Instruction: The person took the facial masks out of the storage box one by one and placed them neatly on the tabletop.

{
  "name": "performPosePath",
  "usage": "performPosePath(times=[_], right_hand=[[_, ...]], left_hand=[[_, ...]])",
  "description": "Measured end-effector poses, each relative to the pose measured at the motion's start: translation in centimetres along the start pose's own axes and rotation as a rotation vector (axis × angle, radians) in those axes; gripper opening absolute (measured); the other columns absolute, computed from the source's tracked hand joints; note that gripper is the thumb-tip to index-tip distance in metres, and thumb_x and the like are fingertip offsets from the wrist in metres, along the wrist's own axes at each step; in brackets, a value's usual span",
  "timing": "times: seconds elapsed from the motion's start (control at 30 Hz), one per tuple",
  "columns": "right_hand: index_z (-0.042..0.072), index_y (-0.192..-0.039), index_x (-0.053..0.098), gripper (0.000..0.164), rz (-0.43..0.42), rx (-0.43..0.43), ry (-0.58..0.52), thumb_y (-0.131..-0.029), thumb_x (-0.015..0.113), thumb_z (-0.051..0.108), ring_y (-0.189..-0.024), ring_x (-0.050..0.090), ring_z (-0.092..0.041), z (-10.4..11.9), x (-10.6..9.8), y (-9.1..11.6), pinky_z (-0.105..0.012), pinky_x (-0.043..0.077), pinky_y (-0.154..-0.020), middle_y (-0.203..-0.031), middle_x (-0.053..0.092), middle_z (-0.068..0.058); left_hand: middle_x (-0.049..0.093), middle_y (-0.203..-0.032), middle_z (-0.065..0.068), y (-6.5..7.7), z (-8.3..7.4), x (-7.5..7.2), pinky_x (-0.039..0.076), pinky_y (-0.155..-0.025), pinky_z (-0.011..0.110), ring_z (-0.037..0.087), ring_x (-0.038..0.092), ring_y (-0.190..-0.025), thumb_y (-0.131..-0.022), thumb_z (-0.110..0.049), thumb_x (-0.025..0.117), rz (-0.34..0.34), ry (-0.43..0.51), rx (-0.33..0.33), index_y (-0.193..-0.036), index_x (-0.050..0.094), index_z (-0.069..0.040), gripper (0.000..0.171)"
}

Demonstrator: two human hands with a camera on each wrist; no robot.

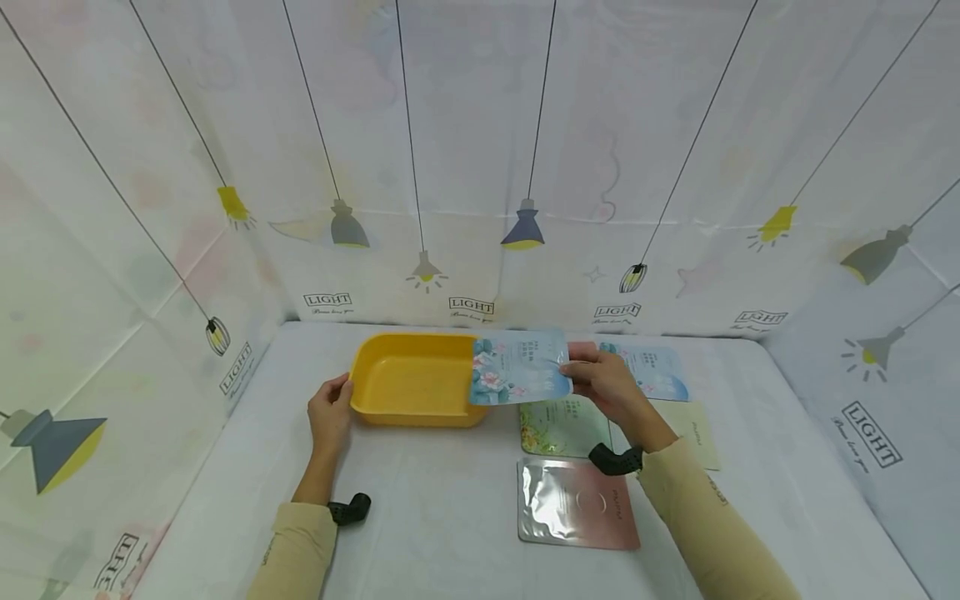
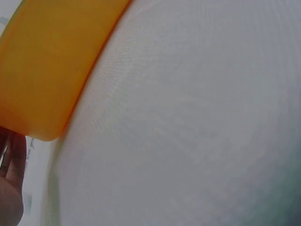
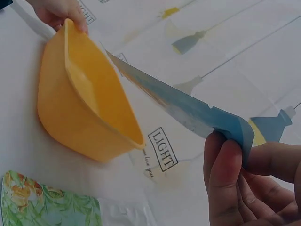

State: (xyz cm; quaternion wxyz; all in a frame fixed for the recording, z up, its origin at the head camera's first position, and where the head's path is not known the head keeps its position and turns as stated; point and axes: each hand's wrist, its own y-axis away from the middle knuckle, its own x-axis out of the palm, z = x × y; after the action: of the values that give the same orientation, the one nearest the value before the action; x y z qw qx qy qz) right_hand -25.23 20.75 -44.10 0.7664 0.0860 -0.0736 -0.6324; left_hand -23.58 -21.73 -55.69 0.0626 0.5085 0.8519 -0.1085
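My left hand (image 1: 330, 412) pinches the left end of a yellow plastic basin (image 1: 420, 419) by its rim. The right wrist view shows that hand (image 3: 61, 12) at the basin's far corner. In my right hand (image 1: 611, 385), a light blue flower-printed sheet mask packet (image 1: 521, 367) is gripped between thumb and fingers by its right edge. The packet is raised and overlaps the basin's right end in the head view. From the right wrist it appears almost edge-on (image 3: 188, 110), above the table and apart from the basin rim. The basin's right inside is partly hidden behind it.
Under and around my right arm lie a green floral packet (image 1: 566, 427), a silver-and-pink packet (image 1: 577, 504), a cream packet (image 1: 693, 433) and another blue packet (image 1: 660, 371). A white cloth covers the table (image 1: 435, 517). A lamp-printed curtain (image 1: 465, 150) rises behind and at both sides.
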Motion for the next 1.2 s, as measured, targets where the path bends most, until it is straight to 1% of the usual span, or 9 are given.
performPosePath(times=[0.27,0.47,0.6,0.73,0.93,1.03,1.2], right_hand=[[-0.01,-0.136,0.042,0.051,-0.042,0.041,0.029,-0.093,0.063,0.01,-0.08,0.064,-0.006,-0.6,-2.5,2.1,-0.021,0.055,-0.071,-0.096,0.065,0.009],[-0.011,-0.138,0.036,0.056,-0.059,0.077,0.035,-0.094,0.063,0.011,-0.078,0.064,-0.006,-1.1,-4.5,3.8,-0.021,0.055,-0.071,-0.095,0.064,0.009],[-0.012,-0.143,0.031,0.063,-0.07,0.091,0.057,-0.094,0.063,0.013,-0.08,0.064,-0.006,-1.3,-5.8,5.1,-0.021,0.055,-0.073,-0.097,0.064,0.008],[-0.01,-0.144,0.032,0.066,-0.092,0.096,0.092,-0.094,0.064,0.018,-0.084,0.065,-0.006,-1.7,-7.3,6.4,-0.02,0.056,-0.076,-0.102,0.06,0.008],[-0.009,-0.14,0.036,0.061,-0.11,0.09,0.094,-0.094,0.065,0.017,-0.085,0.064,-0.006,-2.3,-10.2,8.2,-0.019,0.056,-0.076,-0.101,0.06,0.01],[-0.004,-0.135,0.043,0.051,-0.111,0.097,0.079,-0.093,0.066,0.016,-0.084,0.065,-0.006,-2.6,-11.6,9.1,-0.02,0.056,-0.076,-0.098,0.063,0.012],[0.007,-0.122,0.057,0.032,-0.101,0.127,0.078,-0.093,0.066,0.015,-0.085,0.068,-0.009,-3.5,-13.5,10.6,-0.022,0.057,-0.077,-0.096,0.068,0.013]], left_hand=[[0.066,-0.119,0.019,0.1,-0.2,0.0,0.041,-0.073,0.002,0.003,0.053,-0.091,-0.099,-0.021,0.056,0.009,0.004,-0.008,-0.121,0.064,0.001,0.032],[0.066,-0.12,0.017,0.1,0.1,-0.1,0.042,-0.074,0.002,0.003,0.054,-0.092,-0.1,-0.023,0.056,0.016,0.009,-0.011,-0.121,0.063,0.0,0.032],[0.066,-0.12,0.017,0.0,0.1,-0.1,0.041,-0.074,0.002,0.006,0.054,-0.093,-0.1,-0.022,0.056,0.016,0.01,-0.012,-0.121,0.063,0.0,0.032],[0.065,-0.119,0.016,-0.1,0.2,0.0,0.041,-0.074,0.001,0.008,0.053,-0.095,-0.1,-0.022,0.055,0.015,0.012,-0.016,-0.122,0.063,-0.001,0.032],[0.065,-0.119,0.016,-0.1,0.2,0.0,0.041,-0.075,0.001,0.008,0.053,-0.095,-0.1,-0.023,0.055,0.014,0.008,-0.014,-0.122,0.063,-0.001,0.032],[0.065,-0.12,0.017,-0.1,0.1,0.0,0.041,-0.075,0.0,0.008,0.053,-0.094,-0.1,-0.022,0.055,0.016,0.002,-0.014,-0.122,0.063,0.0,0.032],[0.066,-0.119,0.017,-0.1,0.0,0.0,0.04,-0.073,0.001,0.006,0.053,-0.092,-0.099,-0.021,0.056,0.008,-0.009,-0.019,-0.121,0.064,0.0,0.031]])
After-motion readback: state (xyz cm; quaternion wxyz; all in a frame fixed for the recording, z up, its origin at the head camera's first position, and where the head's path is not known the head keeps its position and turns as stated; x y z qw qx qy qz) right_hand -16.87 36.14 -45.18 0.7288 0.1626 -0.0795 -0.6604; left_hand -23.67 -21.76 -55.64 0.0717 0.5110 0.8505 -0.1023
